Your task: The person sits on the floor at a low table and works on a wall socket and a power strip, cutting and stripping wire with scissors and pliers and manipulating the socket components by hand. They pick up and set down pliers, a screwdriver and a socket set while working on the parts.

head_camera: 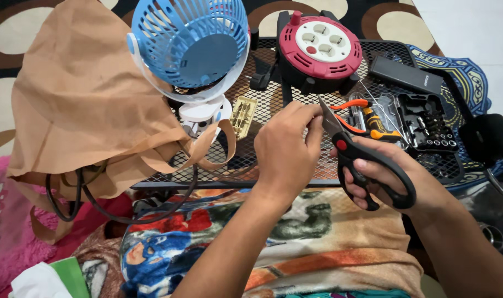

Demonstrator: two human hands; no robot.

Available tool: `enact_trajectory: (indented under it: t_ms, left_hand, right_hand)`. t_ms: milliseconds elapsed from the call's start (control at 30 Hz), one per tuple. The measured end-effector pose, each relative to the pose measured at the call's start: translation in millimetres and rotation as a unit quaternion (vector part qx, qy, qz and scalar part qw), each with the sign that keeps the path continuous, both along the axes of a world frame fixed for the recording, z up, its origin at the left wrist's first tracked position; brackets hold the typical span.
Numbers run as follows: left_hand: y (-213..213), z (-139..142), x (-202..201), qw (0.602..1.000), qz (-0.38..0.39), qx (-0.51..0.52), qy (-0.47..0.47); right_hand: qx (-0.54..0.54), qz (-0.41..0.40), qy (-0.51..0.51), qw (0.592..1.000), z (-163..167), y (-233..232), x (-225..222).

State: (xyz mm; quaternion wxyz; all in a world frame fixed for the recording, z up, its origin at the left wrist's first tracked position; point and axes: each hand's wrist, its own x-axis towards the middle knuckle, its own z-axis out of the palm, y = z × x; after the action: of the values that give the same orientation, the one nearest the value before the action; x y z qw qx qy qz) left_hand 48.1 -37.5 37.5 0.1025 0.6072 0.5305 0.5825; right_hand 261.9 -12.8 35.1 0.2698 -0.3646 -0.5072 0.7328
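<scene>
At frame centre, the left hand (287, 146) pinches something too small to identify, steadying it at the blade tip. The right hand (389, 179), fingers closed through the scissors (353, 157) handles, angles them above the mesh worktop (273, 102), fan (190, 47) upper left.

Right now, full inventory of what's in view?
fan: 1, blue and white, mesh table back left
bag: 1, tan, left, draped off the table
cord reel: 1, red and black, back centre
pliers: 1, orange handles, right of centre
bit case: 1, black, right
scissors: 1, black, in right hand
table: 1, black mesh
left hand: fingertips at the scissor blade
right hand: in the scissor handles
</scene>
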Motion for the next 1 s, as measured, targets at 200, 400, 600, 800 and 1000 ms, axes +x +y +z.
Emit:
enact_trajectory:
  t_ms: [200, 400, 600, 800, 1000]
  left_hand:
    - [-1, 1, -5, 1.0, 0.015, 0.005, 0.016]
    - [-3, -1, -4, 1.0, 0.013, 0.009, 0.017]
    - [-1, -4, -2, 1.0, -0.009, 0.022, 0.007]
    - [4, -4, -9, 1.0, 0.008, 0.027, 0.011]
    - [2, -3, -8, 0.999, 0.013, 0.022, 0.023]
  right_hand:
    - [0.028, 0.007, -0.059, 0.998, 3, -2, 2]
    - [-0.012, 0.012, -0.028, 0.999, 8, -3, 5]
    - [-0.044, 0.031, 0.037, 0.998, 10, 7, 0]
    - [-0.018, 0.02, -0.017, 0.999, 14, 4, -4]
    - [-0.011, 0.014, -0.051, 0.999, 20, -4, -3]
